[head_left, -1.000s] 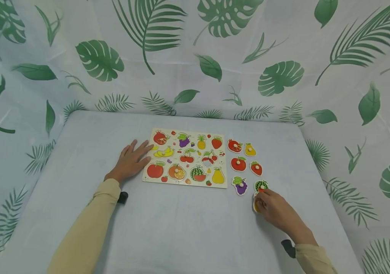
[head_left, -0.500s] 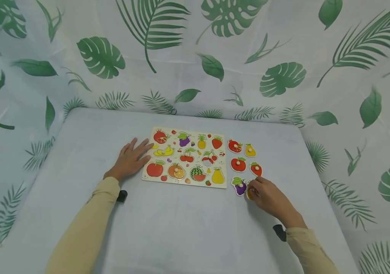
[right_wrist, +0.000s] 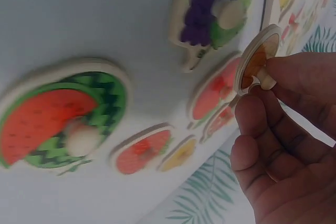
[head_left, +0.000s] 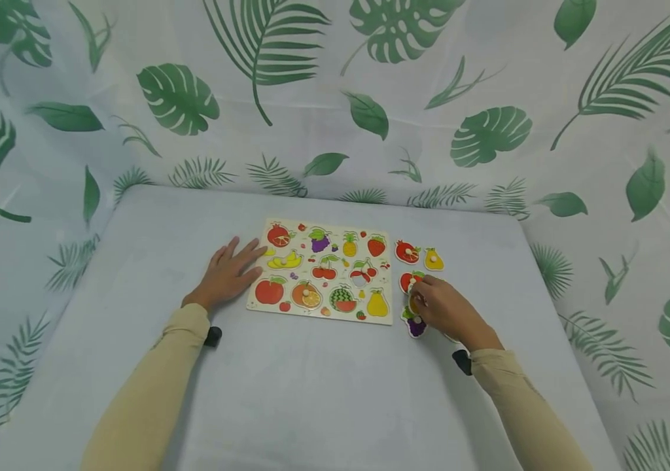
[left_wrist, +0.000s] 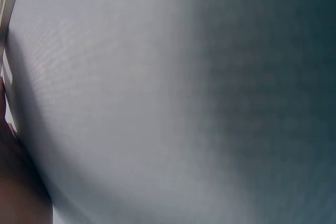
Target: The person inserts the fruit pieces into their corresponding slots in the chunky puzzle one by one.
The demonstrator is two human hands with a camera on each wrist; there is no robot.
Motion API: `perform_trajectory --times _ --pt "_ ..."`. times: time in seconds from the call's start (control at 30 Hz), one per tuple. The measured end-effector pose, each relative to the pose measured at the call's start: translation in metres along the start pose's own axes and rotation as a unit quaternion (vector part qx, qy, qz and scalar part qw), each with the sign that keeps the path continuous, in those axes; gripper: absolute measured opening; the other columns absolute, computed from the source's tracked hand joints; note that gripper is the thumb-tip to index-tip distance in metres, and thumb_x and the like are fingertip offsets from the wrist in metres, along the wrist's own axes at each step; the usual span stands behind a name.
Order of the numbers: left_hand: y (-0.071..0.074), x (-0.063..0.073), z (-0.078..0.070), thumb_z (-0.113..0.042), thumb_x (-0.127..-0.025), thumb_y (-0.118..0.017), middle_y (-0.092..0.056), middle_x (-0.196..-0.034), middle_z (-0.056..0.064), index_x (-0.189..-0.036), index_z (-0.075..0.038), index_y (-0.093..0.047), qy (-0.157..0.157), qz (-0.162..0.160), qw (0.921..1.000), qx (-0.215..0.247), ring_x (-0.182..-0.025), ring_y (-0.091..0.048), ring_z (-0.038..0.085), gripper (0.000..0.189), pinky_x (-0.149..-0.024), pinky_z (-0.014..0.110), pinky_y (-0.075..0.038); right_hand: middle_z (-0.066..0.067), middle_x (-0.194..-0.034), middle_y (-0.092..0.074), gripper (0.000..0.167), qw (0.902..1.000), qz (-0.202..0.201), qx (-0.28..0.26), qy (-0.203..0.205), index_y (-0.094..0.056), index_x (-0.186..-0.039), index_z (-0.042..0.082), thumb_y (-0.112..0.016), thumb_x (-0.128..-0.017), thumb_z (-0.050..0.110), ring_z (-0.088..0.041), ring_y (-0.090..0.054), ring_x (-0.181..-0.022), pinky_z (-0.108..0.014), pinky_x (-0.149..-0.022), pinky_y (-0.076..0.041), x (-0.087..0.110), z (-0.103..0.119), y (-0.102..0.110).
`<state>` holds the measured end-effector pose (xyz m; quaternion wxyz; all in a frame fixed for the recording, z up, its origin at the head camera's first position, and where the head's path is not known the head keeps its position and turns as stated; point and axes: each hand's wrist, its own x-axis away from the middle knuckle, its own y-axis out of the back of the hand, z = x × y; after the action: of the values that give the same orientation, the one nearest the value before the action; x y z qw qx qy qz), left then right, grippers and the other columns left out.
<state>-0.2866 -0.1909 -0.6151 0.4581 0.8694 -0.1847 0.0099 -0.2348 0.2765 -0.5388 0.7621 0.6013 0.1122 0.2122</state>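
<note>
In the head view, my left hand (head_left: 226, 273) lies with spread fingers at the left edge of a fruit puzzle board (head_left: 335, 235). Just right of the board, my right hand (head_left: 447, 309) is over loose knobbed pieces. Thumb and fingers of that hand pinch the wooden knob of an amber-coloured fruit piece (right_wrist: 257, 59), tipped on edge in the right wrist view. Below it in the head view is the grape piece (head_left: 415, 325), and the apple piece (head_left: 408, 281) is just beyond. The hand covers the strawberry piece and most of the watermelon piece (right_wrist: 42, 129).
Pomegranate (head_left: 407, 252) and pear (head_left: 434, 260) pieces lie farther back on the right. The white-covered table (head_left: 311, 392) ends at a leaf-patterned backdrop (head_left: 323, 131). Mostly tabletop shows in the left wrist view, with the left hand's edge at lower left.
My right hand has lifted the amber piece from beside the watermelon piece and carried it up and left, past the grapes towards the apple piece. The left hand stays on the board's edge.
</note>
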Motion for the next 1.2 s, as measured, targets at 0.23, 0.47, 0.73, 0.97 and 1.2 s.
perform_trajectory --times 0.23,0.47,0.73,0.97,1.2 --pt "0.000 0.000 0.000 -0.043 -0.112 -0.051 -0.017 -0.179 0.007 -0.169 -0.021 -0.037 0.004 -0.006 1.0000 -0.004 -0.164 0.009 0.035 0.063 -0.128 0.058 0.006 -0.009 -0.093 -0.067 0.010 0.9988 -0.009 0.008 0.047 -0.075 -0.101 0.000 -0.079 -0.092 -0.001 -0.024 -0.060 -0.080 -0.039 -0.077 -0.062 -0.040 -0.004 0.006" --pt "-0.002 0.001 0.000 -0.043 -0.112 -0.051 -0.017 -0.179 0.005 -0.169 -0.022 -0.037 0.003 -0.003 1.0000 0.001 -0.164 0.009 0.034 0.063 -0.129 0.057 0.007 -0.013 -0.098 -0.069 0.009 0.9984 0.009 -0.004 0.056 -0.075 -0.104 -0.001 -0.075 -0.095 -0.003 -0.028 -0.065 -0.087 -0.042 -0.081 -0.061 -0.079 -0.001 0.016" --pt "0.001 0.001 -0.001 -0.042 -0.112 -0.051 -0.016 -0.179 0.006 -0.170 -0.021 -0.035 0.004 -0.002 1.0000 -0.007 -0.164 0.009 0.035 0.063 -0.128 0.057 0.007 -0.013 -0.095 -0.063 0.011 0.9977 0.023 0.011 0.063 -0.073 -0.106 -0.002 -0.064 -0.100 -0.002 -0.027 -0.059 -0.080 -0.039 -0.077 -0.059 -0.121 0.015 0.025" --pt "0.002 -0.001 -0.004 -0.043 -0.112 -0.050 -0.016 -0.179 0.006 -0.170 -0.022 -0.034 0.004 -0.001 0.9998 -0.017 -0.164 0.009 0.035 0.063 -0.129 0.056 0.007 -0.013 -0.090 -0.060 0.005 0.9971 0.030 0.018 0.068 -0.071 -0.101 -0.003 -0.066 -0.099 -0.004 -0.027 -0.054 -0.077 -0.037 -0.072 -0.051 -0.148 0.020 0.021" --pt "0.003 0.000 -0.004 -0.044 -0.112 -0.050 -0.017 -0.179 0.006 -0.170 -0.021 -0.035 0.010 -0.001 0.9998 -0.016 -0.164 0.009 0.035 0.064 -0.129 0.056 0.006 -0.017 -0.100 -0.064 0.012 0.9972 0.049 -0.010 0.056 -0.071 -0.105 -0.003 -0.059 -0.101 -0.004 -0.028 -0.061 -0.082 -0.039 -0.075 -0.056 -0.170 0.024 0.019"
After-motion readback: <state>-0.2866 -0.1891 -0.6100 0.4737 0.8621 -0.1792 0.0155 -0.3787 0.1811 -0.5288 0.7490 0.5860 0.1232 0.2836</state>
